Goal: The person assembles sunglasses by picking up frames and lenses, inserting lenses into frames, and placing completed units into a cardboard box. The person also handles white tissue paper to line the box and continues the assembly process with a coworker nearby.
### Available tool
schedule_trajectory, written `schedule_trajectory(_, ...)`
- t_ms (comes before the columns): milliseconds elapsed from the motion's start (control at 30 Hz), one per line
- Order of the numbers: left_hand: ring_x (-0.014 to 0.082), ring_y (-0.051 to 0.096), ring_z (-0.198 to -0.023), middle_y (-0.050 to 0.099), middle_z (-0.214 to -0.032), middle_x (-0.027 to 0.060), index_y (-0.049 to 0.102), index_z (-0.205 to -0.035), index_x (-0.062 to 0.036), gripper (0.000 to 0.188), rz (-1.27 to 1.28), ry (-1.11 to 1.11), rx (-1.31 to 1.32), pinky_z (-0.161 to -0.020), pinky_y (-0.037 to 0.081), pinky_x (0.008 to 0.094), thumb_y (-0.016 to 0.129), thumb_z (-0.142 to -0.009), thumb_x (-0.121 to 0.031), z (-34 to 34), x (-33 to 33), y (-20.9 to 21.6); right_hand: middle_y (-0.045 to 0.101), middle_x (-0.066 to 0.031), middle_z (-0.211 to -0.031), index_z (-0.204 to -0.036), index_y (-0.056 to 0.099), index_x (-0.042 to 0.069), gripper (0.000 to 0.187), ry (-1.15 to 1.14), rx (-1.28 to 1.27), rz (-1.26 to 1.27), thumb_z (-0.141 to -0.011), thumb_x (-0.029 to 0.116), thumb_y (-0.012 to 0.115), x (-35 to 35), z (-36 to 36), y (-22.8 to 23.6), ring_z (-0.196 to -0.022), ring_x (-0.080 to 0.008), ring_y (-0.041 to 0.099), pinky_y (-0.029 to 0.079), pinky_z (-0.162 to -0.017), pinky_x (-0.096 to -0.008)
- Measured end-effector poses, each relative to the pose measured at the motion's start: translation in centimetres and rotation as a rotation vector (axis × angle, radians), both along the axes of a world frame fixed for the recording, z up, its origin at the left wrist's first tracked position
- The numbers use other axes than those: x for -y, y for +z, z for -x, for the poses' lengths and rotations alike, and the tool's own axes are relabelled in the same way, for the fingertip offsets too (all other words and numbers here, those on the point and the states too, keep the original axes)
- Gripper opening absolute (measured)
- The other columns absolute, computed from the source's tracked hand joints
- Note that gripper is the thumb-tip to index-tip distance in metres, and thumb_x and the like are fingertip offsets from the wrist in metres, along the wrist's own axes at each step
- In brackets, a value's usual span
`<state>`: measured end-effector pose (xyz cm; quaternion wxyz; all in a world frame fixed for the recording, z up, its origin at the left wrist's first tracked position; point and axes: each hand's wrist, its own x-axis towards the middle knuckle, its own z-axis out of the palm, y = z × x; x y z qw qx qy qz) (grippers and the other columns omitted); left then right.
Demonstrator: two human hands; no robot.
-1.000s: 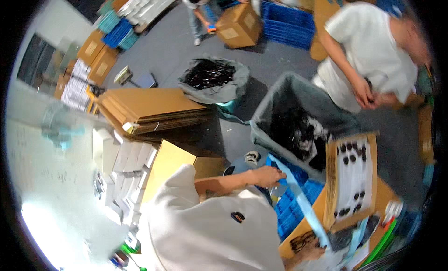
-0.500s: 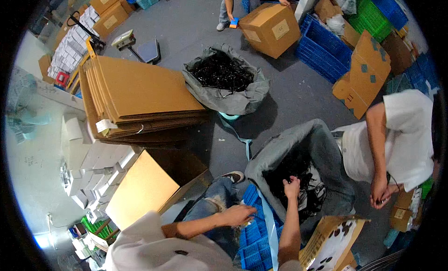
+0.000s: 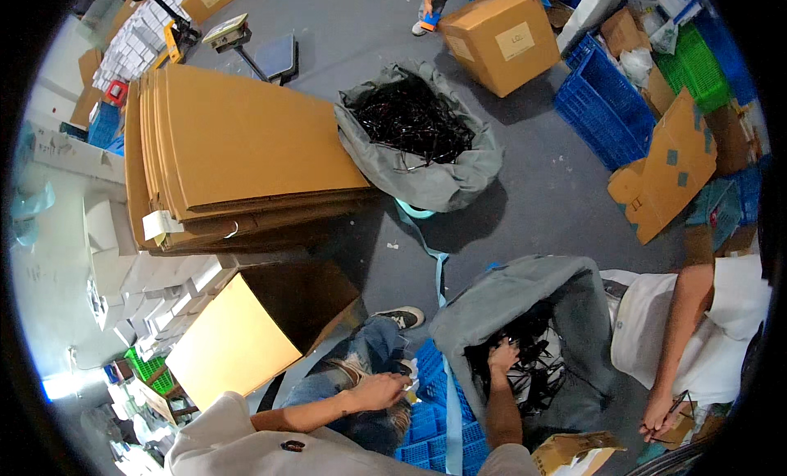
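Observation:
My right hand [image 3: 503, 358] reaches down into a grey cloth-lined container [image 3: 525, 277], among a heap of thin black pieces [image 3: 544, 371] that look like eyeglass frames. Its fingertips are partly lost against the dark heap. In front of my knee, my left hand [image 3: 382, 391] is closed, with a small whitish thing [image 3: 412, 381] at its fingertips, too small to name. Blue plastic crates [image 3: 426, 423] lie between my hands, crossed by a pale blue strap [image 3: 453, 427].
Across the container, a co-worker's hand [image 3: 656, 412] holds a thin dark piece. A second grey bag [image 3: 434, 187] of black pieces stands ahead, beside stacked flat cardboard [image 3: 254, 140]. An open carton [image 3: 234, 337] is at left. Farther off, another person handles a cardboard box [image 3: 500, 45].
My right hand has gone lower into the black pieces. My left hand has drawn back left and closed. The co-worker's hand is lower, and the whole view has shifted.

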<state>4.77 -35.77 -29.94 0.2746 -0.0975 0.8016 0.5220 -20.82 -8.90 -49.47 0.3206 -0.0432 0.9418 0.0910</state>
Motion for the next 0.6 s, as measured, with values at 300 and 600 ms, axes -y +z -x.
schedule_trajectory(300,0.0371,0.062,-0.095,0.064,-0.102,0.0191,0.056,-0.115,-0.0043,0.026,-0.197,0.047,-0.026,-0.079,0.049,0.0465,0.054,-0.093,-0.018,4.3,-0.6,2.0,0.043,-0.0210,-0.134,-0.113,0.064,0.003,0.031,-0.299,-0.489,0.257,-0.084,0.010,0.060,0.8,-3.8,6.3,-0.121,-0.0436,0.043,0.041,-0.095,-0.0544)
schedule_trajectory(600,0.0247,0.060,-0.101,0.059,-0.122,0.0142,0.044,-0.130,0.0001,0.055,-0.813,0.512,0.309,-0.083,0.049,0.0363,0.049,-0.098,-0.044,10.7,-7.4,3.9,0.061,-0.0147,-0.079,-0.110,0.052,-0.008,0.030,-0.500,-0.480,0.778,-0.097,0.019,0.052,5.2,-10.1,30.9,-0.063,-0.0254,0.056,0.047,-0.059,-0.0369)
